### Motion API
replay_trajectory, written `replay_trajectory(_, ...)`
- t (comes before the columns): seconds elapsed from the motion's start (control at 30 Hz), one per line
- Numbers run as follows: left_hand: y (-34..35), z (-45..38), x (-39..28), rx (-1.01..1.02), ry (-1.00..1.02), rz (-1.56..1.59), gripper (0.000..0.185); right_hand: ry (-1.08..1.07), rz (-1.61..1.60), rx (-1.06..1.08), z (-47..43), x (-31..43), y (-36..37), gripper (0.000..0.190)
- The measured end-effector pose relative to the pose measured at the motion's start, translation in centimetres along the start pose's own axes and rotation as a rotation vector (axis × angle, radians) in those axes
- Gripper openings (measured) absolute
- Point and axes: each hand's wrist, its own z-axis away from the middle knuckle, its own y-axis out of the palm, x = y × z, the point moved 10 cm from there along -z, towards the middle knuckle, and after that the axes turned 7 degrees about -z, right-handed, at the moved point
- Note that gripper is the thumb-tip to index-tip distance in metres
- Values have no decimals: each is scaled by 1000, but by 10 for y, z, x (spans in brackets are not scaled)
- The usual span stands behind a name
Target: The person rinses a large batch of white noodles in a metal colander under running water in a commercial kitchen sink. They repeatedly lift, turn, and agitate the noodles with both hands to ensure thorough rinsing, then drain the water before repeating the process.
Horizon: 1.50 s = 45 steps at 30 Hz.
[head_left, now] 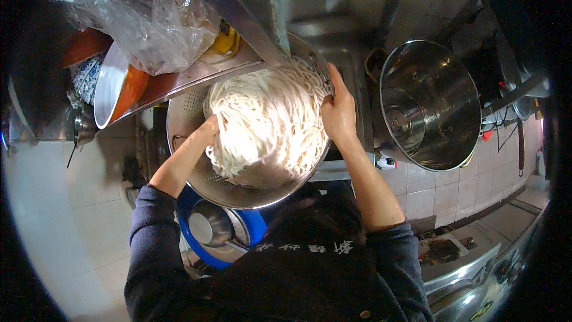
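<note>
A large perforated metal colander (243, 194) sits before me, tilted, with a big heap of thick white noodles (286, 120) inside. My left hand (212, 130) reaches into the left side of the heap; strands cover its fingers, so their grip is hidden. On the opposite side, my right hand (340, 109) holds the colander's rim, its thumb on the inner side against the noodles. Bright light washes out the front of the heap. A metal shelf's edge hides the colander's far left part.
Over the left side juts a metal shelf (196, 76) with an orange bowl (134, 89) and a clear plastic bag (147, 22). A deep steel pot (433, 107) stands at right. Below the colander is a blue tub (257, 228) holding a metal pan (210, 223).
</note>
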Motion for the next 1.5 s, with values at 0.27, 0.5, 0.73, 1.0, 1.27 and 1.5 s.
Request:
replay_trajectory(0.27, 47, -11, -46, 223, 246, 615, 45, 143, -40, 83, -1, -4, 4, 69)
replay_trajectory(0.5, -114, -10, -92, -294, 400, 497, 36, 91, -94, 86, -3, -15, 4, 67)
replay_trajectory(0.73, 12, 117, -110, -686, 999, -1404, 27, 121, -75, 63, -3, -3, 0, 67)
replay_trajectory(1.0, 280, 113, -94, -573, 1517, -2265, 55, 94, -140, 70, 0, -17, 5, 69)
replay_trajectory(1.27, 198, -13, -167, -396, 798, -1817, 51, 52, -2, 96, -4, -12, -9, 70)
replay_trajectory(1.5, -33, 48, -129, -734, 552, -1277, 50, 120, -13, 120, -3, -8, -8, 71)
